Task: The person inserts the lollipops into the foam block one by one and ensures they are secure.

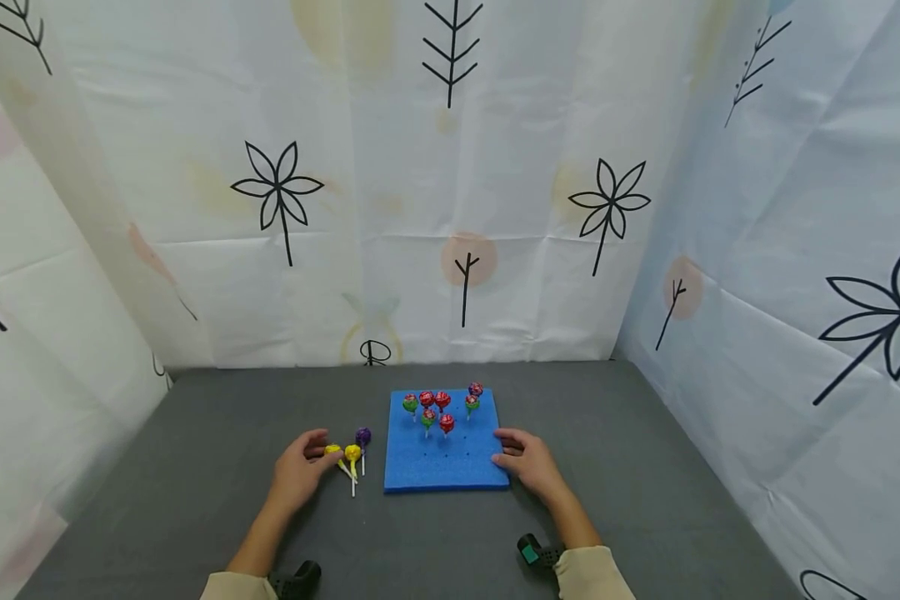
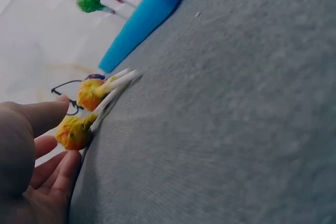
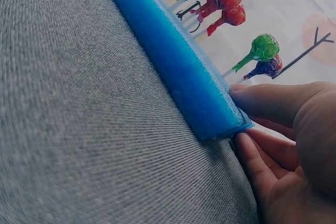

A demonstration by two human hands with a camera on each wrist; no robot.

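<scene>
On the grey table, my left hand is at the left yellow lollipop. In the left wrist view, thumb and fingers are spread around that lollipop's wrapped head without closing on it. A second yellow lollipop lies beside it, their sticks crossing. Just beyond lies a purple lollipop. A blue foam board holds several upright red, green and dark lollipops, among them a red one. My right hand grips the board's right edge, thumb on top and fingers at its side and underside.
Small holes dot the front part of the board. White patterned cloth hangs behind the table and at both sides. Dark wrist-worn devices, one near the right sleeve, sit on both forearms.
</scene>
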